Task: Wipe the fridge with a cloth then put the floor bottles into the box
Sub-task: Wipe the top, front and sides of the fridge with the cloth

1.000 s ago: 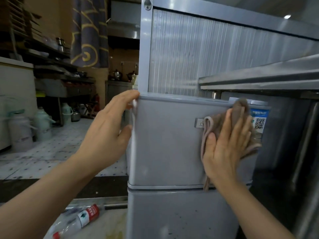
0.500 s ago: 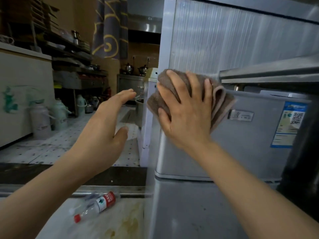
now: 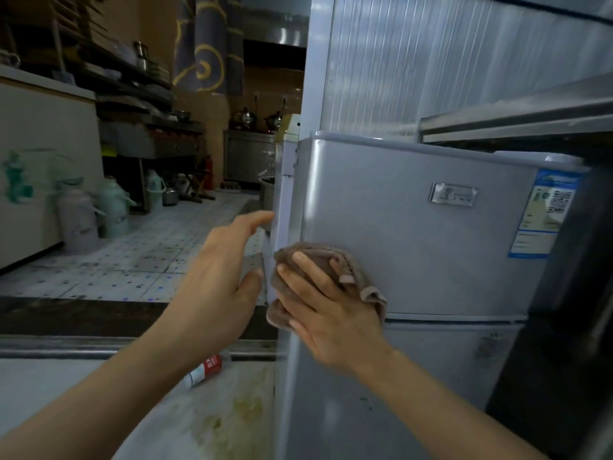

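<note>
A small silver fridge [image 3: 414, 234] stands in front of me, its upper door bearing a badge and a blue label. My right hand [image 3: 326, 310] presses a brown cloth [image 3: 318, 257] flat against the lower left corner of the upper door. My left hand [image 3: 222, 280] hovers open just left of the fridge's edge, fingertips near the door's side. A clear plastic bottle with a red label [image 3: 204, 370] lies on the floor below, partly hidden behind my left forearm.
A steel counter edge [image 3: 517, 121] juts out above the fridge at right. A dark panel [image 3: 564, 310] stands to the right of the fridge. Thermos jugs [image 3: 79, 214] stand on the tiled floor at left, with shelving behind. A stained floor patch [image 3: 232, 423] lies beside the fridge.
My right hand slid the cloth from the door's right side to its top left corner, then down to the lower left. My left hand let go of the fridge's top edge.
</note>
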A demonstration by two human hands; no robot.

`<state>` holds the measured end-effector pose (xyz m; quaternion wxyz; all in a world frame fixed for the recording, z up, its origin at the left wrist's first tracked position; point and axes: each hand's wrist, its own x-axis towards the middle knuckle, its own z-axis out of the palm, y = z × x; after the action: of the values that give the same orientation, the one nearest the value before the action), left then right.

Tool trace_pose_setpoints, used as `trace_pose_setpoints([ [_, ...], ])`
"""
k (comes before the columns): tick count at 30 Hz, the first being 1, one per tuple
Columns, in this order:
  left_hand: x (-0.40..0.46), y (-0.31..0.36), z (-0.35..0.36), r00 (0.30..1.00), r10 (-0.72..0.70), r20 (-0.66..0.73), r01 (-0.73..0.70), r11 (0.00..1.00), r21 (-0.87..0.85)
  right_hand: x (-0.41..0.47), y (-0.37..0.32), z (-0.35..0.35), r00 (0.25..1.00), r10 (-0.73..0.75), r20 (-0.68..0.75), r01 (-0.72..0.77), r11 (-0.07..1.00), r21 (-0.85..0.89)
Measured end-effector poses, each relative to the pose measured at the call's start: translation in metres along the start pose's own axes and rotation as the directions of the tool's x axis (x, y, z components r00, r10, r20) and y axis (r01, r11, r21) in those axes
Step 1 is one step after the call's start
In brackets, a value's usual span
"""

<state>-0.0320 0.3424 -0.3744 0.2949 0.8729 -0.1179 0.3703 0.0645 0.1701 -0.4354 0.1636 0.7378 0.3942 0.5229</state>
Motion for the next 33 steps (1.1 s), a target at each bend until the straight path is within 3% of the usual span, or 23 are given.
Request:
trace_pose_setpoints([
  [6, 0.007, 0.01, 0.012, 0.998, -0.062, -0.022, 0.061, 0.998, -0.03, 0.021, 0.05, -0.016, 0.953, 0.242, -0.182, -0.232, 0.97, 0.073],
  [10, 0.007, 0.018, 0.042, 0.991, -0.112, -0.071, 0.109, 0.993, -0.045, 0.0, 0.06, -0.011, 0.928, 0.325, -0.184, -0.309, 0.945, 0.11],
  [15, 0.011, 0.02, 0.072, 0.972, -0.188, -0.142, 0.19, 0.982, -0.003, -0.052, 0.106, -0.006, 0.845, 0.515, -0.143, -0.497, 0.855, 0.145],
  [20, 0.011, 0.01, 0.084, 0.974, -0.176, -0.145, 0.173, 0.984, -0.038, -0.089, 0.14, -0.002, 0.667, 0.732, -0.138, -0.706, 0.68, 0.196],
  [25, 0.011, 0.009, 0.089, 0.976, -0.175, -0.134, 0.157, 0.979, -0.13, -0.094, 0.151, 0.003, 0.611, 0.767, -0.194, -0.73, 0.641, 0.235],
  [30, 0.01, 0.006, 0.094, 0.974, -0.185, -0.134, 0.161, 0.971, -0.175, -0.111, 0.136, 0.015, 0.336, 0.936, -0.106, -0.857, 0.35, 0.378],
  [33, 0.01, 0.008, 0.094, 0.97, -0.188, -0.153, 0.158, 0.968, -0.194, -0.128, 0.114, 0.017, 0.289, 0.957, -0.031, -0.872, 0.277, 0.403],
])
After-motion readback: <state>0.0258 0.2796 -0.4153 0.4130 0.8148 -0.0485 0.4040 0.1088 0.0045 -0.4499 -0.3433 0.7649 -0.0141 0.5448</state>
